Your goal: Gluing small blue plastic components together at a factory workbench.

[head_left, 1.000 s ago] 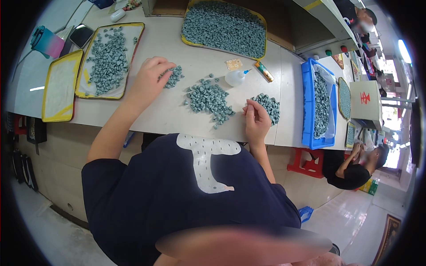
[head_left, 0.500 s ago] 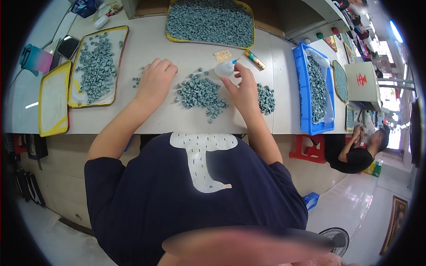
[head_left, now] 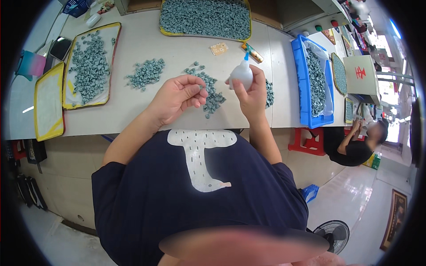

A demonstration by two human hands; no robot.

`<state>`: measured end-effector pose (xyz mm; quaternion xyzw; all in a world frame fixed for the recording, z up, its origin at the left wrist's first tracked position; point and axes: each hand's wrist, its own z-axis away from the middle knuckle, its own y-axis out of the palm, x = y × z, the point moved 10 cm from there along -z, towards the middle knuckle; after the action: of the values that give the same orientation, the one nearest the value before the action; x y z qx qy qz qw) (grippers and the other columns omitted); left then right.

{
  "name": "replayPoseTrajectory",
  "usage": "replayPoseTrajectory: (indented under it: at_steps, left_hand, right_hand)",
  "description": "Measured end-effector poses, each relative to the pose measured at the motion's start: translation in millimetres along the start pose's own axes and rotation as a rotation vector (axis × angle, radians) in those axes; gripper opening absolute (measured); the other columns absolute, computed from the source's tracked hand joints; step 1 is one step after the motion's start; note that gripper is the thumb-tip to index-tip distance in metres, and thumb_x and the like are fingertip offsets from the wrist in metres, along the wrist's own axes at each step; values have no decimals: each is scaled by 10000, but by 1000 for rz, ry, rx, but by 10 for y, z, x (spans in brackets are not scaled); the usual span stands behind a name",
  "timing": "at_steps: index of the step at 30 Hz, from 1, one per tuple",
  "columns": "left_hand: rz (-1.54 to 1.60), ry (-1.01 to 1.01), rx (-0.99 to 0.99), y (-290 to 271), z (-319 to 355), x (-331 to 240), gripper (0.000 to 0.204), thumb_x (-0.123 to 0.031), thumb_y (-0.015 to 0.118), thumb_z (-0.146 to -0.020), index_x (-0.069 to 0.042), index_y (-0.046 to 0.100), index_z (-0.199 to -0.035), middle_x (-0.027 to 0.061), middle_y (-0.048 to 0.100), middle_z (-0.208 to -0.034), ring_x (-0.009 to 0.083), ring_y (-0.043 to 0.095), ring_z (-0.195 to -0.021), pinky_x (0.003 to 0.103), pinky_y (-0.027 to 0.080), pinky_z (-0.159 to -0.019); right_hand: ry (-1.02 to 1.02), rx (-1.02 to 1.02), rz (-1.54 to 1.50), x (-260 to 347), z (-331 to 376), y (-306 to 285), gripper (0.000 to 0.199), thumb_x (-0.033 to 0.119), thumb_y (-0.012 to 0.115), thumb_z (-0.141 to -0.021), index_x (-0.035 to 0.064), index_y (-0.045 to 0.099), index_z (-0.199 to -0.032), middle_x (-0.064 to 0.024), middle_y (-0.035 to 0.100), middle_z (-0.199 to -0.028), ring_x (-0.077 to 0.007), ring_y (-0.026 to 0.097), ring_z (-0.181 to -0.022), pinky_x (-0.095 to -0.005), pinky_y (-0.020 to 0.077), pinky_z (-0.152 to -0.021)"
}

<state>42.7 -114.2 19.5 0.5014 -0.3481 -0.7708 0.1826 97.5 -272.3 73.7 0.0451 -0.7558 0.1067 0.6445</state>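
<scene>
My right hand (head_left: 254, 98) is wrapped round a small white squeeze bottle (head_left: 241, 74) with a blue nozzle, held upright with its tip upward. To its left, my left hand (head_left: 176, 100) pinches thumb and fingertips together; a tiny grey-green piece seems to show between them, too small to be sure of. Beneath and between the hands lies a loose pile of small grey-green pieces (head_left: 214, 98), partly covered by my left hand. Another such pile (head_left: 148, 73) sits left of it, and a third (head_left: 269, 94) is mostly hidden behind my right hand.
A yellow-rimmed tray (head_left: 205, 34) full of the pieces stands at the back; another (head_left: 66, 91) lies left, beside a bare yellow tray (head_left: 48, 102). On the right is a blue bin (head_left: 306, 88). A small card (head_left: 218, 48) and an orange-green tube (head_left: 254, 53) lie behind the bottle.
My left hand has left the left pile, uncovering it, and moved right and nearer me, its fingers now pinched. My right hand has turned the bottle from tilted to upright.
</scene>
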Motion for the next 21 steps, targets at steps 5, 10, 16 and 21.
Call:
replayPoseTrajectory:
  at_steps: [5,10,16,21]
  left_hand:
    - [7,-13,57,27,-36,20,118,-69,507,-955,-5,528,-1051,119,630,-887,180,636,-758,240,532,-655]
    - [31,14,149,-19,16,-43,118,-18,473,-954,24,542,-1040,152,642,-931,211,653,-780,271,537,-710]
    - [-118,122,22,-223,20,-143,122,-10,517,-930,33,583,-1023,139,650,-886,182,643,-759,261,528,-691]
    - [-566,346,-160,-347,79,-336,130,33,561,-889,50,646,-987,109,653,-875,131,621,-728,227,507,-643]
  right_hand:
    - [-133,-21,303,189,44,-136,441,141,727,-829,-13,480,-1161,-98,595,-1002,-153,621,-829,-269,518,-733]
    - [-286,11,512,344,17,-83,472,182,754,-795,1,539,-1174,-82,598,-1002,-152,609,-825,-267,512,-724]
    - [-361,5,572,432,9,46,443,142,784,-742,11,597,-1122,-95,614,-989,-173,607,-864,-277,506,-711]
    - [-454,54,638,549,32,208,435,94,806,-679,41,640,-1078,-108,621,-949,-212,612,-865,-288,508,-710]
